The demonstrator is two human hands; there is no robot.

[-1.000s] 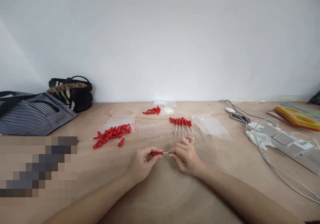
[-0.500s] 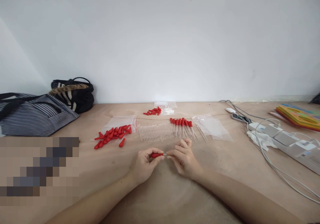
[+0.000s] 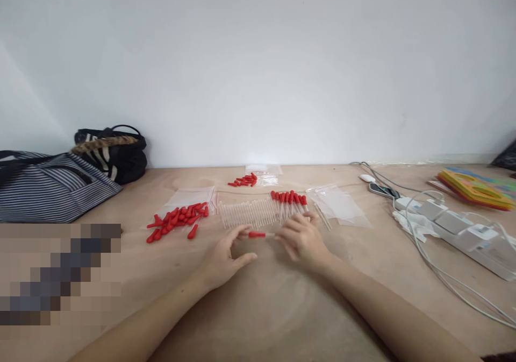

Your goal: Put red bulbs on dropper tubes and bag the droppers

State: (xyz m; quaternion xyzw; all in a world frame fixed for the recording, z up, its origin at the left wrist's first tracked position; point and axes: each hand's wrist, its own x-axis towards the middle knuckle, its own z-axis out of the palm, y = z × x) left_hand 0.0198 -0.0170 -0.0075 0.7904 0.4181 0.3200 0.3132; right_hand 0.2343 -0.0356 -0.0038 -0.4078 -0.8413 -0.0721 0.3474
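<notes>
A dropper (image 3: pixel 258 235) with a red rubber bulb and a thin clear tube is pinched by the tube in my right hand (image 3: pixel 303 238). My left hand (image 3: pixel 226 257) is open to the left of the bulb, thumb and fingers apart. Beyond the hands lies a row of clear dropper tubes (image 3: pixel 248 213). Right of that row, several droppers with red bulbs (image 3: pixel 290 197) lie side by side, partly behind my right hand. A pile of loose red rubber bulbs (image 3: pixel 177 219) sits to the left, one bulb (image 3: pixel 193 232) a little apart.
Farther back are small red bulbs (image 3: pixel 244 180) and thin tubes on a plastic bag. A clear bag (image 3: pixel 342 206) lies right. A power strip (image 3: pixel 463 233) with cables and a phone (image 3: pixel 382 190) stand at the right. Foam sheets (image 3: pixel 471 187) and a striped bag (image 3: pixel 60 190) flank the table.
My left hand has let go of the red bulb and its fingers have spread. My right hand has moved slightly right and away from me, carrying the dropper.
</notes>
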